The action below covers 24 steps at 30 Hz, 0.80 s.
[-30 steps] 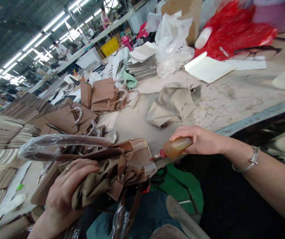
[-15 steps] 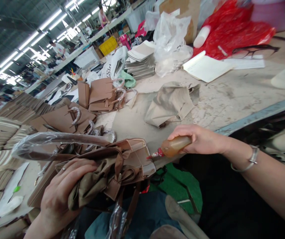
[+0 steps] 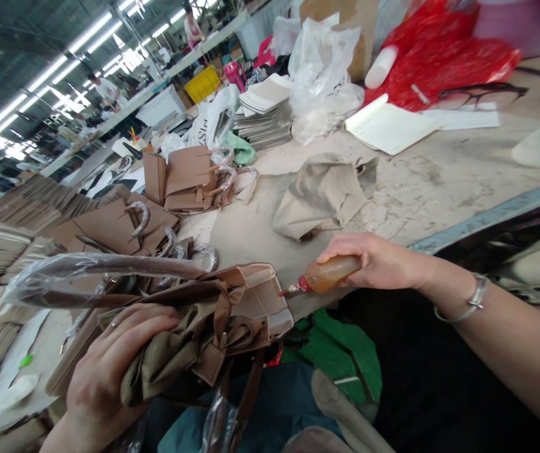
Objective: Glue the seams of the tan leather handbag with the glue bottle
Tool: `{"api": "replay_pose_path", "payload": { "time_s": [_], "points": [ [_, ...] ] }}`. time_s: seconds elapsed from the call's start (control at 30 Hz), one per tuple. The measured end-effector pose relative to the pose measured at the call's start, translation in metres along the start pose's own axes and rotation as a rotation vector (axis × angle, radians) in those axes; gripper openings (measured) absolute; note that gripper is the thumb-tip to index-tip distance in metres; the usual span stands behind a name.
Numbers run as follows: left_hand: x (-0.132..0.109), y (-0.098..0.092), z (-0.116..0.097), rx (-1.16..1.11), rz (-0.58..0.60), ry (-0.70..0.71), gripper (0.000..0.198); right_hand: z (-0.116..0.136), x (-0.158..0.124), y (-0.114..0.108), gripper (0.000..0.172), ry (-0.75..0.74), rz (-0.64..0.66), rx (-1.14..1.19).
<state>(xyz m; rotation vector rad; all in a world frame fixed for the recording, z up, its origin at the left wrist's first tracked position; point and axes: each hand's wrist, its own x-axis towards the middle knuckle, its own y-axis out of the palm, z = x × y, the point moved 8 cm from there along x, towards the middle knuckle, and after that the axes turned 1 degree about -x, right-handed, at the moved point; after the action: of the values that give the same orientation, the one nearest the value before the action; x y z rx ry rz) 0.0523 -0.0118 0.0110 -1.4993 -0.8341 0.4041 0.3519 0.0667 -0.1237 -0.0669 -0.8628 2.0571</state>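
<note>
A brown handbag (image 3: 251,296) lies tilted at the table edge, its end toward my right hand. Olive lining cloth (image 3: 166,352) bulges out of it, and one handle (image 3: 104,270) is wrapped in clear plastic. My left hand (image 3: 114,358) is closed over the bag's side and the bunched lining; its thumb is hidden. Wrapped in the fingers of my right hand (image 3: 368,261) is a squeeze bottle (image 3: 329,274) of amber liquid with a red-smeared nozzle. The nozzle tip points at the bag's end edge; whether it touches, I cannot tell.
More brown bags (image 3: 187,176) sit behind, beside stacked panels (image 3: 0,251) on the left. A crumpled cloth (image 3: 321,195), an open notebook (image 3: 392,126), eyeglasses (image 3: 481,94) and plastic bags (image 3: 324,75) lie across the table. Below its metal edge (image 3: 486,217) is a green surface (image 3: 345,358).
My left hand and the bag have shifted slightly left in view. The bottle's nozzle stays close to the bag's end edge, with only a small movement.
</note>
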Motion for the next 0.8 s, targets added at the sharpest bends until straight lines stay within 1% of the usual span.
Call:
{"api": "replay_pose_path", "payload": {
  "time_s": [0.1, 0.17, 0.3, 0.33, 0.47, 0.53, 0.63, 0.73, 0.8],
  "points": [
    [0.000, -0.001, 0.000, 0.005, -0.009, 0.022, 0.024, 0.000, -0.001, 0.008, 0.037, 0.024, 0.102, 0.055],
    [-0.002, -0.002, -0.002, -0.006, -0.019, 0.044, 0.025, 0.001, -0.001, 0.011, 0.038, 0.028, 0.132, 0.075],
    [-0.004, 0.000, 0.001, 0.011, 0.009, 0.030, 0.030, 0.003, 0.003, 0.005, 0.040, 0.002, 0.017, 0.007],
    [-0.005, 0.001, 0.001, 0.017, 0.010, 0.028, 0.030, 0.003, 0.003, 0.005, 0.041, -0.003, 0.005, -0.012],
    [-0.008, 0.001, 0.002, -0.015, -0.026, 0.024, 0.031, 0.009, -0.002, 0.008, 0.045, -0.007, 0.067, -0.021],
    [-0.010, 0.000, 0.004, -0.033, -0.030, -0.018, 0.032, 0.014, -0.007, 0.009, 0.047, -0.005, 0.091, -0.008],
    [-0.017, 0.001, 0.008, -0.059, -0.012, -0.078, 0.031, 0.023, -0.014, 0.012, 0.055, 0.004, 0.089, -0.030],
    [-0.031, 0.005, 0.009, -0.073, -0.004, -0.098, 0.032, 0.031, -0.019, 0.016, 0.056, 0.017, 0.081, -0.078],
    [-0.046, 0.007, 0.008, -0.040, -0.021, -0.100, 0.036, 0.034, -0.021, 0.017, 0.054, 0.039, 0.068, -0.103]
  ]
}}
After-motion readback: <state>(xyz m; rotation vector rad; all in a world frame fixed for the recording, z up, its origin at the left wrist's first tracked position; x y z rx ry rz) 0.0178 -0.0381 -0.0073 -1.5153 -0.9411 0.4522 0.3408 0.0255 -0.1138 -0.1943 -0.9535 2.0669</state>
